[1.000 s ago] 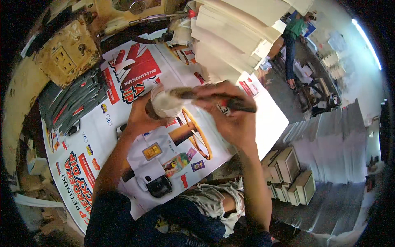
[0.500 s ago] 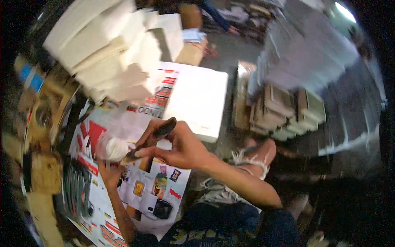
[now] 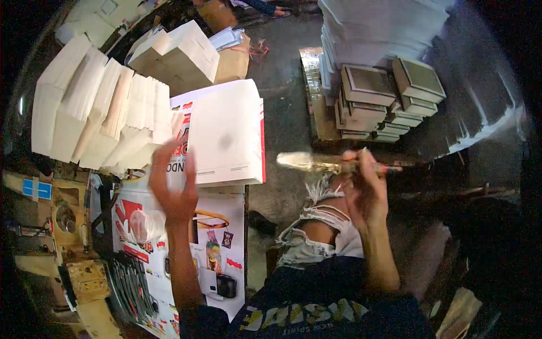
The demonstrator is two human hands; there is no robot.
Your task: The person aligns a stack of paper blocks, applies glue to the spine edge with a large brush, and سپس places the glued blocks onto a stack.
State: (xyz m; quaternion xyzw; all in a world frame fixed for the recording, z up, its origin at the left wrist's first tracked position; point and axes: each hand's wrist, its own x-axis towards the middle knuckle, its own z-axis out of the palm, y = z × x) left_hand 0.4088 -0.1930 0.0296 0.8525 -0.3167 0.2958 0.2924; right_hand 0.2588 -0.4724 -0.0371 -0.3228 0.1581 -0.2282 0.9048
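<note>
My right hand [image 3: 367, 186] is raised over my knee, closed around what looks like a brush [image 3: 307, 162], its pale end pointing left; motion blurs it. My left hand [image 3: 174, 181] is blurred too, its fingers stretched and apart, holding nothing visible. It hovers by the left edge of a thick white block of paper [image 3: 226, 135], which has a dark smudge on top and a red strip at its right side. Nearer me, a clear tub with white contents [image 3: 145, 226] stands on the printed sheets [image 3: 212, 198] covering the table.
A leaning row of thick page blocks [image 3: 96, 107] fills the far left, more blocks [image 3: 178, 56] behind. Stacked hardcover books [image 3: 367, 85] and tall pale sheets [image 3: 384, 28] stand right. Dark cables [image 3: 132, 288] lie near the tub. Another person's hand [image 3: 280, 11] shows at the top.
My right hand has moved right with the brush, away from the tub. My left hand has let go of the tub and moved forward to the paper block. The view has shifted.
</note>
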